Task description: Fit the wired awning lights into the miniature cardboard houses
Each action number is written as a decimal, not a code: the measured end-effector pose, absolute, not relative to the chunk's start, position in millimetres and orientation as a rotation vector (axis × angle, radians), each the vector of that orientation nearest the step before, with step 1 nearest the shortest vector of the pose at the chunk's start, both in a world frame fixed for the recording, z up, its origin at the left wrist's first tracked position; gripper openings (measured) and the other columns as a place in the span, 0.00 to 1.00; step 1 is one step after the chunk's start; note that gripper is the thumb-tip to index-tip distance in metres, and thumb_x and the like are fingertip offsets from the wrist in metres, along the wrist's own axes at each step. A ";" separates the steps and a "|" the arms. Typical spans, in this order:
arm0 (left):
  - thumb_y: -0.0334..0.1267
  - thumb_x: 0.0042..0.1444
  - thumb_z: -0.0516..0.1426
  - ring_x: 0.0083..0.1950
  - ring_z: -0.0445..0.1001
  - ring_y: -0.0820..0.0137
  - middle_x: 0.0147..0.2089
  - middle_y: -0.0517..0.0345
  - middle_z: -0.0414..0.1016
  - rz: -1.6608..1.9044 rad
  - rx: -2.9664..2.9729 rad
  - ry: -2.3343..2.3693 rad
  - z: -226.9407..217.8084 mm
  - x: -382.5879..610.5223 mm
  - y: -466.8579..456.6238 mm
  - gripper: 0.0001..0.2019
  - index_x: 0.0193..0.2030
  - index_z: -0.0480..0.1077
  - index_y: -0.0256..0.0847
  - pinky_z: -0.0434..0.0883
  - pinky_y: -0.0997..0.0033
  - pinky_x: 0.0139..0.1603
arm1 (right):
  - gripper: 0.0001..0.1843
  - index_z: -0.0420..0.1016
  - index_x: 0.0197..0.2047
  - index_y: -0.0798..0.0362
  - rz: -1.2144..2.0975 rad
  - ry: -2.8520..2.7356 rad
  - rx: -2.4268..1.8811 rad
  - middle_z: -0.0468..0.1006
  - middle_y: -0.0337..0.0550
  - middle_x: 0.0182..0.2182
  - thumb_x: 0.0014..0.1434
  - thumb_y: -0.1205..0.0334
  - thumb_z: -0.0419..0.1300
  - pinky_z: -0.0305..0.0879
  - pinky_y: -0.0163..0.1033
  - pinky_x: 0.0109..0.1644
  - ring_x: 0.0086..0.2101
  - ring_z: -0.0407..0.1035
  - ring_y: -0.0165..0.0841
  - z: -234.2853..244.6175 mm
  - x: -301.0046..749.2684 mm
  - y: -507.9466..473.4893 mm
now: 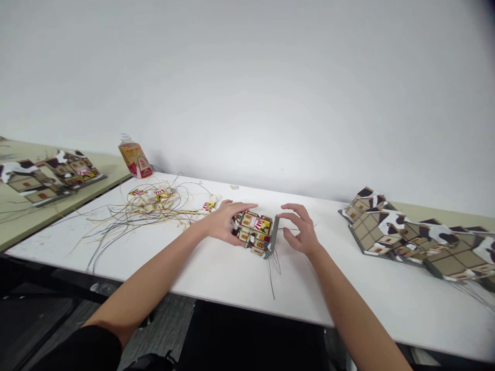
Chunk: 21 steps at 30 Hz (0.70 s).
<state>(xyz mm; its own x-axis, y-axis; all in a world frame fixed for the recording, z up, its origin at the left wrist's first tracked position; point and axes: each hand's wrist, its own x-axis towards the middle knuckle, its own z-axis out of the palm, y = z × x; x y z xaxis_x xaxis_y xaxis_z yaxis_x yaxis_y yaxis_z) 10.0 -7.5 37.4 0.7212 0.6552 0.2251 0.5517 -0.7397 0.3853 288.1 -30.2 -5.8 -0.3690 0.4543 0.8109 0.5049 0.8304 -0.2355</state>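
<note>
A small model house [256,232] with a striped awning lies tipped on its side on the white table [216,273], its grey base plate facing right. My left hand [224,219] is wrapped over the left end of the house and grips it. My right hand [299,229] hovers just right of the base plate, fingers curled, thumb and forefinger pinched around a thin wire [297,228] that comes out of the base. More thin wires [273,270] trail from the house toward the table's front edge.
A tangle of wires with small house parts [154,203] lies left of my hands. A drink bottle [133,157] stands at the back left. Finished model houses are lined up at the right [410,239] and on the beige table at the left [46,178].
</note>
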 end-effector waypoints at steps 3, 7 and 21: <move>0.50 0.35 0.66 0.57 0.67 0.55 0.58 0.51 0.69 0.629 2.698 0.968 35.5 11.9 -10.4 0.48 0.65 0.54 0.50 0.50 0.48 0.63 | 0.13 0.72 0.42 0.50 -0.011 -1.950 -0.695 0.70 0.47 0.47 0.52 0.68 0.55 0.63 0.50 0.50 0.47 0.65 0.40 -2.8 278.6 -36.4; 0.50 0.37 0.64 0.57 0.67 0.56 0.58 0.50 0.68 0.737 2.797 1.010 32.9 15.0 -14.5 0.45 0.64 0.55 0.49 0.45 0.47 0.65 | 0.07 0.73 0.37 0.50 -0.075 -1.894 -0.700 0.71 0.46 0.46 0.52 0.67 0.58 0.62 0.50 0.49 0.45 0.65 0.39 1.7 260.6 -44.7; 0.47 0.45 0.57 0.53 0.69 0.58 0.55 0.52 0.70 0.946 3.018 1.119 27.0 20.0 -20.5 0.36 0.63 0.57 0.48 0.45 0.49 0.64 | 0.02 0.76 0.33 0.47 -0.259 -1.837 -0.899 0.71 0.42 0.47 0.53 0.63 0.63 0.58 0.53 0.54 0.50 0.62 0.43 -8.6 244.0 -44.4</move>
<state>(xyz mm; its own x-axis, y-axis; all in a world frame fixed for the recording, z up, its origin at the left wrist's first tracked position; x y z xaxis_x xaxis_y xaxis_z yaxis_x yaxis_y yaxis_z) 20.0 -20.5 27.0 0.6230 0.5335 0.5720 0.6530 -0.7573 -0.0048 244.0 -44.4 -8.6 -0.1911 0.4606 0.8668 0.6827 0.6969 -0.2198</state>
